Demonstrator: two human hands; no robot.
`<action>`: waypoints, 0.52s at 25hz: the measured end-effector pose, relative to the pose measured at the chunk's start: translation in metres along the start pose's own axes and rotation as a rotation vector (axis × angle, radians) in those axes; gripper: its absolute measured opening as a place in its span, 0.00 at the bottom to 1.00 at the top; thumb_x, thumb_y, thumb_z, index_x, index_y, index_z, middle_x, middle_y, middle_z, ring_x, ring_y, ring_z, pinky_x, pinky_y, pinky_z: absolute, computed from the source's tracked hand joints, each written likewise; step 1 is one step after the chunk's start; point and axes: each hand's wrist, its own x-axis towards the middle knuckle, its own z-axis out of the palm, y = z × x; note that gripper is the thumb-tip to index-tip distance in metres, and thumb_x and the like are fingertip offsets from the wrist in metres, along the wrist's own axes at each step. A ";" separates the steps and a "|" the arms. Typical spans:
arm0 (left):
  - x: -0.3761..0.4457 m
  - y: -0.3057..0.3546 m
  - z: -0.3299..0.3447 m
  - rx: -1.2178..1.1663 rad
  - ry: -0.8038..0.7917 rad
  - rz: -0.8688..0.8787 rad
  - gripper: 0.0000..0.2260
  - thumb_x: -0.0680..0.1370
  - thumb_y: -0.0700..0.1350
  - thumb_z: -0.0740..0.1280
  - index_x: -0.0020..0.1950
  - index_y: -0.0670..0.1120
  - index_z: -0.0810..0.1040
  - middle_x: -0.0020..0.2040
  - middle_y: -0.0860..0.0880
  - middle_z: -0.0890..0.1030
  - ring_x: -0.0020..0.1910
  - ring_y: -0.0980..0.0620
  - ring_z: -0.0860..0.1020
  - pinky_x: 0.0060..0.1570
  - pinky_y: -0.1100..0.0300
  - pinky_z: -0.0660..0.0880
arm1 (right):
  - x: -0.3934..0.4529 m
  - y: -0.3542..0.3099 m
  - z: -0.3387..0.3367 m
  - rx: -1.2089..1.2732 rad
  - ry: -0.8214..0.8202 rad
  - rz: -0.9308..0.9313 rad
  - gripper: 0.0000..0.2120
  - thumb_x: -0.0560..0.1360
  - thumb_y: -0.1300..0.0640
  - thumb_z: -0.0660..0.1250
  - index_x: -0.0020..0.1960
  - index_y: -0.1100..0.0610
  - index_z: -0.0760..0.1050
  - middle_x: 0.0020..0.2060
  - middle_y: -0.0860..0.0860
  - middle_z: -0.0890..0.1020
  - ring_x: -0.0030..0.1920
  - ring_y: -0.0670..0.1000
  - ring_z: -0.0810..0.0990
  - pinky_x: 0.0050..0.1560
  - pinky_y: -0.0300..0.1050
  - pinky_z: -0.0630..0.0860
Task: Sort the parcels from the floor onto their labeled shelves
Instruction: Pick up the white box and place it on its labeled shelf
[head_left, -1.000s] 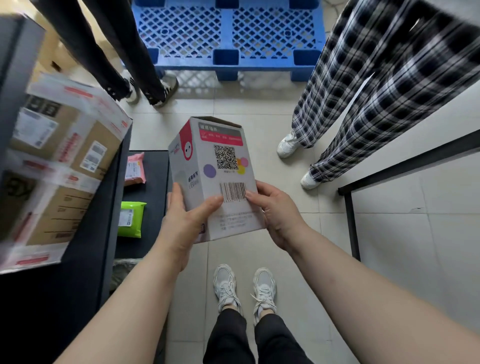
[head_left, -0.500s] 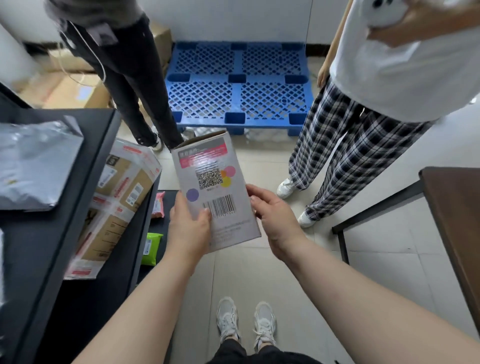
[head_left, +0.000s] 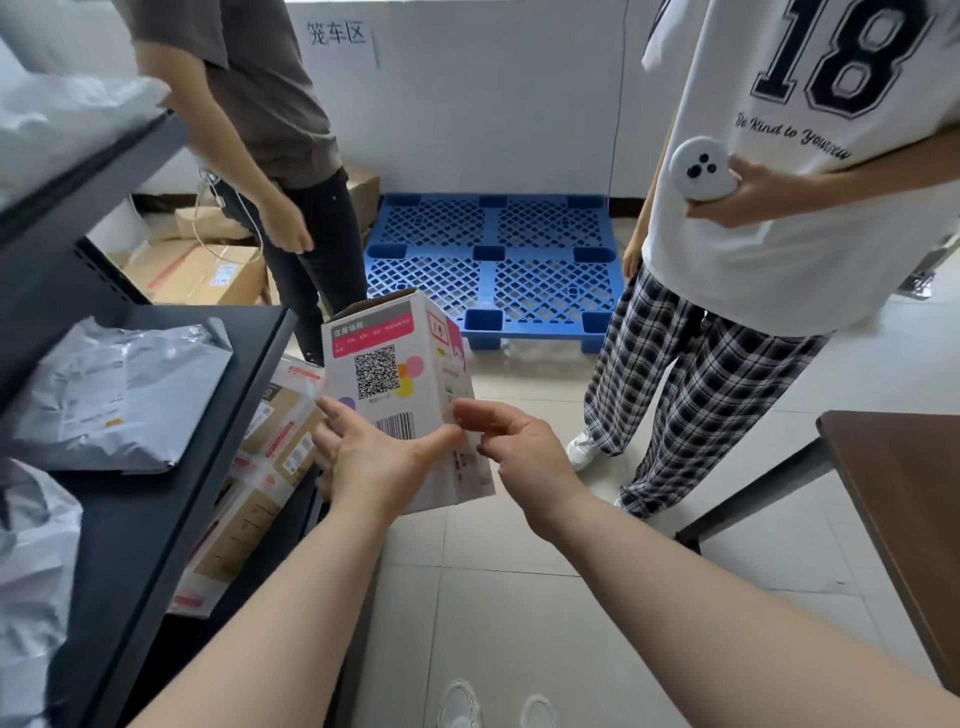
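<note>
A white carton (head_left: 400, 374) with a pink band, a QR code and a barcode is upright at mid-frame, in front of my chest. My left hand (head_left: 374, 462) grips its lower left face, thumb across the barcode. My right hand (head_left: 519, 447) touches its lower right edge with loosely curled fingers. The black shelf unit (head_left: 171, 499) stands at my left. It carries grey poly-bag parcels (head_left: 114, 395) on a middle level and brown taped cartons (head_left: 270, 447) on a lower level.
A blue plastic pallet (head_left: 493, 260) lies on the tiled floor ahead by the wall. One person in dark trousers (head_left: 311, 260) stands left of it, another in checked trousers (head_left: 701, 395) stands right. Brown boxes (head_left: 202, 270) are stacked behind the shelf. A dark table (head_left: 904, 493) is at right.
My view has tilted up from the floor toward the wall. The carton has risen and turned, so its right side face now shows. My right hand's grip has loosened.
</note>
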 end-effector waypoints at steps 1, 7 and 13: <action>0.000 0.000 -0.004 -0.034 -0.008 0.012 0.69 0.53 0.68 0.73 0.81 0.44 0.36 0.78 0.42 0.52 0.78 0.40 0.54 0.74 0.39 0.57 | 0.003 -0.004 -0.002 0.006 0.028 -0.006 0.21 0.75 0.74 0.59 0.56 0.54 0.81 0.50 0.50 0.85 0.48 0.46 0.83 0.42 0.32 0.79; 0.003 -0.003 -0.016 -0.625 -0.224 0.045 0.54 0.54 0.60 0.83 0.75 0.59 0.61 0.70 0.44 0.75 0.64 0.40 0.78 0.54 0.41 0.80 | 0.010 -0.021 -0.018 0.099 0.051 0.087 0.11 0.81 0.60 0.62 0.57 0.57 0.81 0.58 0.60 0.85 0.55 0.61 0.84 0.56 0.62 0.82; -0.008 0.009 -0.032 -0.861 -0.390 0.196 0.35 0.69 0.47 0.76 0.73 0.50 0.68 0.63 0.43 0.82 0.55 0.43 0.84 0.47 0.49 0.82 | 0.005 -0.047 -0.020 0.181 -0.003 -0.004 0.12 0.82 0.61 0.60 0.54 0.53 0.82 0.55 0.58 0.86 0.52 0.58 0.83 0.58 0.63 0.79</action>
